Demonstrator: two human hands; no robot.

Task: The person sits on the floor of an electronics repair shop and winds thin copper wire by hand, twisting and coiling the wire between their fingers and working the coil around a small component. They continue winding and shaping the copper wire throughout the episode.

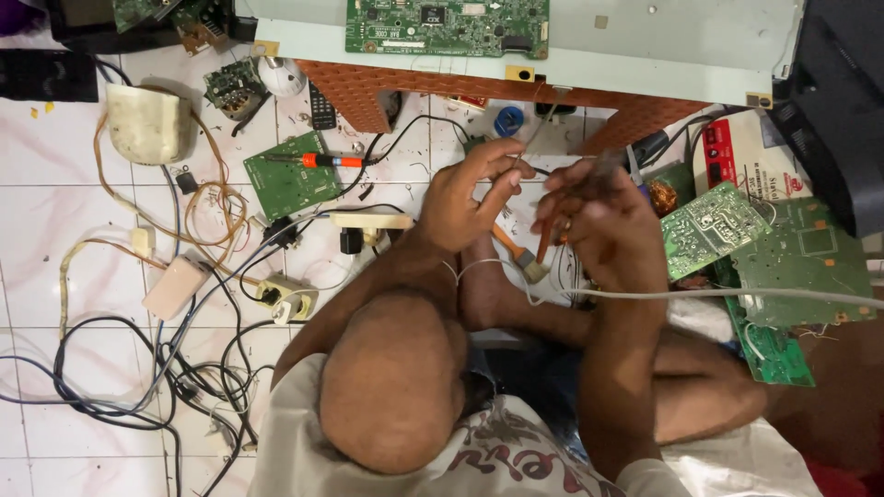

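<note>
I sit on the tiled floor (55,276) with my knee raised close under the camera and both hands lifted in front of me. My left hand (465,198) is curled, its fingertips pinched together on a thin wire (545,118) that runs up and away toward the metal panel (663,46). My right hand (599,216) is closed in a loose fist just beside the left, the two almost touching; it is blurred, and I cannot tell what its fingers grip, though something thin and orange shows under it. A grey cable (737,294) crosses my right forearm and leads off to the right. Below my hands a small brush (520,256) lies on the floor. To the right are green circuit boards (714,225). Farther left, a soldering iron with an orange grip (318,160) rests on another green board (285,179), amid tangled cords. Farthest off, one more board (447,26) sits on the panel.
</note>
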